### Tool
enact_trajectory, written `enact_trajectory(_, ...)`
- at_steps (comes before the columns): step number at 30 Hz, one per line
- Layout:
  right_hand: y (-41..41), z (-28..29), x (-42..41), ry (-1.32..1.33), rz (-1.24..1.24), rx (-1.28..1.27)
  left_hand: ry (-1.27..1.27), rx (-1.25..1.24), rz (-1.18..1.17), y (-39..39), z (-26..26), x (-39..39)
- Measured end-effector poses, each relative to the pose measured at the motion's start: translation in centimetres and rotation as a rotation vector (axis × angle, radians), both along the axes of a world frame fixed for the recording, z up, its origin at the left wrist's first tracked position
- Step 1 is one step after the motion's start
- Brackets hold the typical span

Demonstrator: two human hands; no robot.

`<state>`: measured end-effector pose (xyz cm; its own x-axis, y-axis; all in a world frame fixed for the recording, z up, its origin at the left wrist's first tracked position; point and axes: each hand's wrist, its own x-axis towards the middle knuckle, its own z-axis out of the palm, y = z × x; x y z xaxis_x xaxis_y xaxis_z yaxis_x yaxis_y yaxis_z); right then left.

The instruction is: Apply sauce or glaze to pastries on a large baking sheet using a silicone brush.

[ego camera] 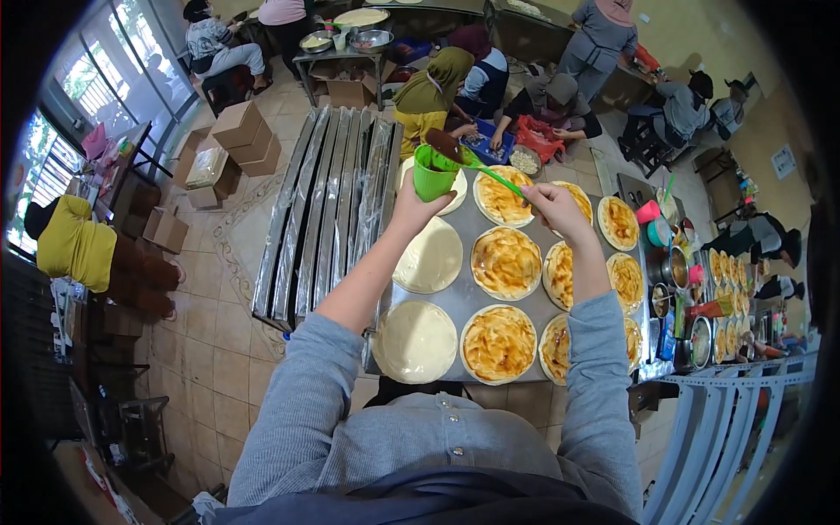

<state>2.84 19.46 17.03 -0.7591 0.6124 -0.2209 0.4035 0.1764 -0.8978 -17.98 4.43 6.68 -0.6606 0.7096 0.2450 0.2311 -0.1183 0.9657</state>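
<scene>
My left hand (420, 205) grips a green plastic cup (434, 176), raised over the far part of a metal table (453, 252). Between the fingers of my right hand (554, 205) is the handle of a green spoon (502, 178). The spoon's dark brown-coated head (444, 144) is just above the cup's rim. Below my arms lie round flat doughs in rows. Plain pale ones, such as this dough round (415, 342) and another dough round (428, 254), are on the left. Beside them, several rounds, such as this topped round (506, 262), bear glossy brown-orange streaks.
Plastic-wrapped metal trays or racks (328, 216) stand along the table's left side. Bowls, cups and a steel pot (676, 268) crowd the right. A grey metal rack (715, 440) is at lower right. Several people sit on the floor beyond, near a blue crate (487, 141). Cardboard boxes (246, 134) are stacked left.
</scene>
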Motion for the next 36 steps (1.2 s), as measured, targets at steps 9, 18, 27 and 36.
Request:
enact_trajectory(9, 0.9, 2.7, -2.6, -0.05, -0.115, 0.034, 0.03, 0.029, -0.066, 1.4, 2.5, -3.0)
enact_trajectory(18, 3.3, 8.4, -2.8, -0.011, -0.11, 0.058, 0.106, 0.136, -0.043, 3.9, 5.6, -4.5)
enact_trajectory(27, 3.5, 10.1, -2.6, 0.006, -0.084, 0.162, 0.136, 0.189, -0.011, 6.1, 5.8, -4.7)
enact_trajectory(36, 3.9, 8.4, -3.6, -0.08, -0.112, 0.301, -0.016, 0.246, -0.15, 3.0, 4.1, -5.3)
